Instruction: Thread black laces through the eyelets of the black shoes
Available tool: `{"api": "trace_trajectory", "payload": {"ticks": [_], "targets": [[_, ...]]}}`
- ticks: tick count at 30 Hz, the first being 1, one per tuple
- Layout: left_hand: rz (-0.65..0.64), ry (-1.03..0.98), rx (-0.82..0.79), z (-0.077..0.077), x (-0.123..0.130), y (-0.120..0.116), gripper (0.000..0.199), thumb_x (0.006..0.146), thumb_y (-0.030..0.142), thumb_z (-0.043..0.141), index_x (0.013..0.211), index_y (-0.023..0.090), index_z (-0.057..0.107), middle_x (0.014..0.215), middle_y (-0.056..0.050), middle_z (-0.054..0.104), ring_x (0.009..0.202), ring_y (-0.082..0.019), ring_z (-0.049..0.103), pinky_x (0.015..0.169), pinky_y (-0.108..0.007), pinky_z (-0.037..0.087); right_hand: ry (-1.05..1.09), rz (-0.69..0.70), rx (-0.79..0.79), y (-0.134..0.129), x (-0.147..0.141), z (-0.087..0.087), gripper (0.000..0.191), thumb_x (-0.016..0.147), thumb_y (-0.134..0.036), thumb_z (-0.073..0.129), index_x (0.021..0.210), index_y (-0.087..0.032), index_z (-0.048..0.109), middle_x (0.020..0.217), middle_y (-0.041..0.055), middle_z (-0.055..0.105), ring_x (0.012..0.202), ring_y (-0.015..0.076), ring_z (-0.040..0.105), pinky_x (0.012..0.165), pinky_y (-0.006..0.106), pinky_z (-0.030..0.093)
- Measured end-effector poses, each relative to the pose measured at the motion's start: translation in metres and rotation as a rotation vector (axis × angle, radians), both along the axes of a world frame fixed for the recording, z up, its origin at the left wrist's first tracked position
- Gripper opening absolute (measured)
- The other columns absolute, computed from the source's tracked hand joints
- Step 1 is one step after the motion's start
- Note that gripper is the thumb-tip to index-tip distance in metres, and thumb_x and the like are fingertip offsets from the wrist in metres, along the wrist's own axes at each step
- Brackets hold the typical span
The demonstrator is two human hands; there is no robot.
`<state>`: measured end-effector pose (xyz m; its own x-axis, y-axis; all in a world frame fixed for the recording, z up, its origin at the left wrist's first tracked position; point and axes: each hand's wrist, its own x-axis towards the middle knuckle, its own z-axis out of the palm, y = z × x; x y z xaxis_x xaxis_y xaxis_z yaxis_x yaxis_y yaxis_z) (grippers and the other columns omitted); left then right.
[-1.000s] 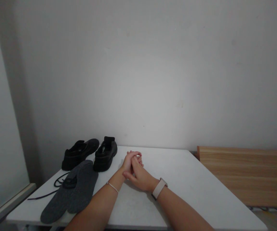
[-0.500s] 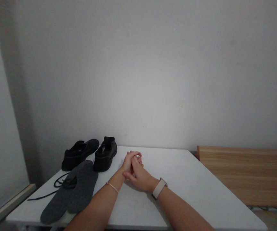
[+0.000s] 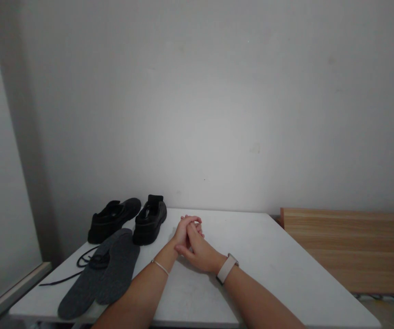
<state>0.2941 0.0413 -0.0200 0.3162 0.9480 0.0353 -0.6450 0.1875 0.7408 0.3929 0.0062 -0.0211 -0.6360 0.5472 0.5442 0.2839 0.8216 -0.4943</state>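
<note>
Insoles [image 3: 119, 274] sit at the table's [image 3: 268, 274] front-left edge, laces [image 3: 99, 261] on top; our left forearm [image 3: 133, 299] shifting could knock them off. Left hand [image 3: 181, 232] and right hand [image 3: 199, 251] clasped, no item visible between.

Two black low-cut shoes with thick dark soles stand upright on the white counter [image 3: 272, 274], at its far left. The left shoe [image 3: 109, 224] slants rightward, its toe toward the wall; the right shoe [image 3: 149, 224] sits just beside it, toe away, its tongue raised. Nearer, two dark grey felt-like insoles [image 3: 119, 274] lie flat and partly overlapping, spread apart at their near ends. A thin black shoelace [image 3: 99, 261] is bunched loosely on them, with a loop and one straight end trailing left onto the counter.
</note>
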Motion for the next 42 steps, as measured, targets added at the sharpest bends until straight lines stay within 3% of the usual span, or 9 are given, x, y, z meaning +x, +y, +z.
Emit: {"api": "trace_trajectory", "payload": {"ticks": [32, 35, 37, 39, 42], "targets": [[0.011, 0.016, 0.009, 0.0, -0.001, -0.001, 0.02, 0.066, 0.032, 0.067, 0.065, 0.019, 0.053, 0.043, 0.007, 0.039, 0.041, -0.011, 0.043, 0.051, -0.027, 0.042, 0.005, 0.003, 0.004, -0.003, 0.002, 0.004, 0.077, 0.086, -0.032, 0.058, 0.147, -0.008, 0.016, 0.151, 0.0214, 0.022, 0.142, 0.0268, 0.015, 0.116, 0.047, 0.018], [0.028, 0.007, 0.007, 0.001, 0.0, 0.001, 0.03, 0.069, 0.045, 0.067, 0.068, 0.018, 0.054, 0.045, 0.005, 0.042, 0.044, -0.012, 0.046, 0.05, -0.027, 0.041, 0.027, -0.01, -0.025, -0.003, 0.0, 0.008, 0.075, 0.083, -0.032, 0.061, 0.144, -0.011, 0.023, 0.143, 0.0191, 0.036, 0.135, 0.0283, 0.03, 0.111, 0.048, 0.027], [0.072, -0.023, -0.029, 0.002, 0.0, 0.004, 0.044, 0.07, 0.061, 0.062, 0.071, 0.018, 0.054, 0.051, 0.002, 0.048, 0.048, -0.014, 0.05, 0.05, -0.027, 0.041, 0.063, -0.061, -0.036, -0.001, -0.007, 0.012, 0.064, 0.081, -0.032, 0.064, 0.137, -0.014, 0.038, 0.136, 0.016, 0.044, 0.127, 0.0282, 0.04, 0.107, 0.047, 0.034], [0.145, -0.051, -0.056, 0.001, -0.002, 0.005, 0.054, 0.069, 0.073, 0.055, 0.073, 0.019, 0.054, 0.059, -0.001, 0.051, 0.054, -0.016, 0.053, 0.051, -0.027, 0.041, 0.129, -0.188, -0.01, -0.001, -0.02, 0.016, 0.045, 0.081, -0.029, 0.062, 0.123, -0.016, 0.051, 0.134, 0.0152, 0.044, 0.125, 0.0294, 0.04, 0.105, 0.047, 0.034], [0.239, -0.032, -0.034, -0.004, -0.01, 0.007, 0.052, 0.072, 0.073, 0.052, 0.077, 0.021, 0.054, 0.066, -0.002, 0.051, 0.061, -0.018, 0.055, 0.054, -0.029, 0.043, 0.225, -0.411, 0.08, -0.003, -0.047, 0.027, 0.039, 0.082, -0.021, 0.057, 0.12, -0.015, 0.051, 0.135, 0.0167, 0.04, 0.128, 0.0314, 0.035, 0.106, 0.048, 0.031]]}}
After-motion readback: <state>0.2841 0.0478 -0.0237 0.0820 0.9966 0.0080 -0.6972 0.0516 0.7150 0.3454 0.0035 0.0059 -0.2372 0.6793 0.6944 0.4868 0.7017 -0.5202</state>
